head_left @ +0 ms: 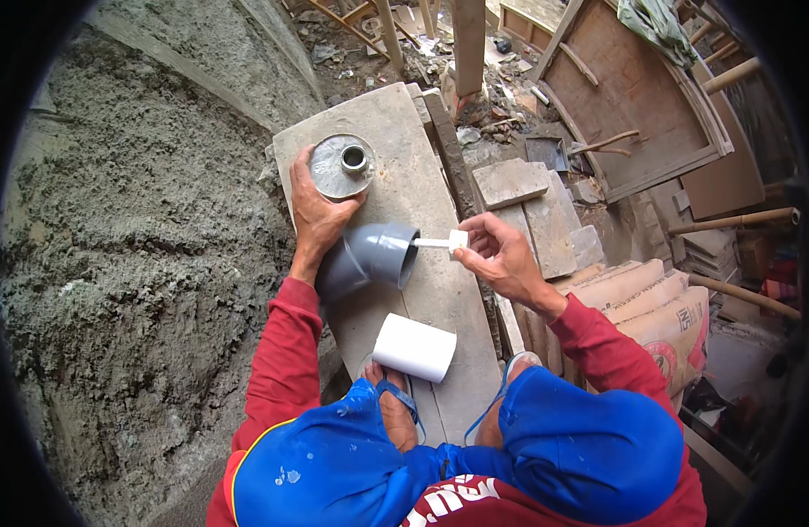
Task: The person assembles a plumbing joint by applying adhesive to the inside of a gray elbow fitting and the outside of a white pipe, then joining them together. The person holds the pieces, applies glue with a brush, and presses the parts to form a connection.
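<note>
My left hand curls round the side of a round grey metal can with an uncapped threaded neck. The can stands on a concrete slab. Close to my left wrist lies a grey plastic pipe elbow, its mouth turned to the right. Between thumb and fingers, my right hand pinches a white stick with a blocky end. The stick's far tip reaches the elbow's mouth; whether it touches the inside is hidden. A short white pipe piece lies on the slab in front of my feet.
Rough cement wall rises on the left. To the right are loose concrete blocks, stacked paper sacks and bamboo poles. A wooden panel leans at the far right. A wooden post stands amid rubble behind.
</note>
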`<state>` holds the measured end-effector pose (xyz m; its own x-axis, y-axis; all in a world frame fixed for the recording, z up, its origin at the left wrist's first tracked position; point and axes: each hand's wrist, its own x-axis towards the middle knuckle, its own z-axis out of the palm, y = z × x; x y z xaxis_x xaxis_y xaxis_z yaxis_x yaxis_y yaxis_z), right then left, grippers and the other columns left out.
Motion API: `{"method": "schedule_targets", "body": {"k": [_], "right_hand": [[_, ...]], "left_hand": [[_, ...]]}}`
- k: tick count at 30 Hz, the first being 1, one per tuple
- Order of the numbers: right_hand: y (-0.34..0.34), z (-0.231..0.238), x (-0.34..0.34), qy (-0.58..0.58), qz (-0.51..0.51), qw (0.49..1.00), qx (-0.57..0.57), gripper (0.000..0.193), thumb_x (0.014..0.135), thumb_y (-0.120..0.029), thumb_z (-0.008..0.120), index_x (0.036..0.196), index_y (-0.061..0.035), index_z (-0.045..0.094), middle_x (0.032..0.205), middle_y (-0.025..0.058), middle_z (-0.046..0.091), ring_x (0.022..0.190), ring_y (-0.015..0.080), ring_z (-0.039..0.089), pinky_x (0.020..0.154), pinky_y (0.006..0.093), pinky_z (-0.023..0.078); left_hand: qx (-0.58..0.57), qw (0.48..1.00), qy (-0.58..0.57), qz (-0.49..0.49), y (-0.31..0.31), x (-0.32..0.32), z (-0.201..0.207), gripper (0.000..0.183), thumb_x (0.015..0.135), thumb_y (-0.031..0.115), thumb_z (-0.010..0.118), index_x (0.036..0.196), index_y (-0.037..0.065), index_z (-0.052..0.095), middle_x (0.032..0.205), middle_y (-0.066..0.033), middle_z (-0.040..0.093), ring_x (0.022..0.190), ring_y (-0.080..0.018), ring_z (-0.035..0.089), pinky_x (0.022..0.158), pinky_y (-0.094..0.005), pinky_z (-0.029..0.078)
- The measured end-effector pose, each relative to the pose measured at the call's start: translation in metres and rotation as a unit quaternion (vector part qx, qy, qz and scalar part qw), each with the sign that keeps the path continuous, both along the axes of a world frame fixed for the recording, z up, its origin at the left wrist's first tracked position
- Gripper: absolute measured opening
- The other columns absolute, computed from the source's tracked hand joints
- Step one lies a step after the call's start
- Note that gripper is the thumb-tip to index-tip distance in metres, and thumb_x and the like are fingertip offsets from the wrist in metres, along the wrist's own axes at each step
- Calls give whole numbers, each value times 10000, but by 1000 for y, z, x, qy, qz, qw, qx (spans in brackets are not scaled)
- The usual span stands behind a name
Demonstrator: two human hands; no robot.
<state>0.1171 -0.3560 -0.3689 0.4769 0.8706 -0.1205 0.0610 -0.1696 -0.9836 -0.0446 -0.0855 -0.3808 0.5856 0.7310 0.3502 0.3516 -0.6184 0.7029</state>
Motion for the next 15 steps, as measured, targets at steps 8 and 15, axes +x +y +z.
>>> {"method": "schedule_targets", "body": {"k": [8,15], "right_hand": [[-8,-12,-14,35,1,999,-18,332,920,-149,805,1173,9,658,868,37,669,718,58,601,640,230,523],[-7,-10,-14,41,-1,999,-27,329,924,-155,799,1175,5,659,890,51,688,735,74,631,655,243,539]], "left_hand": [[-142,989,-30,-10,5,3,-16,1038,631,219,986,1469,-1,415,1383,-193,537,1294,-327,578,1123,-407,466],[-139,990,-10,-15,7,-8,-20,1038,626,54,961,1484,30,377,1390,-156,579,1299,-251,583,1133,-367,467]]}}
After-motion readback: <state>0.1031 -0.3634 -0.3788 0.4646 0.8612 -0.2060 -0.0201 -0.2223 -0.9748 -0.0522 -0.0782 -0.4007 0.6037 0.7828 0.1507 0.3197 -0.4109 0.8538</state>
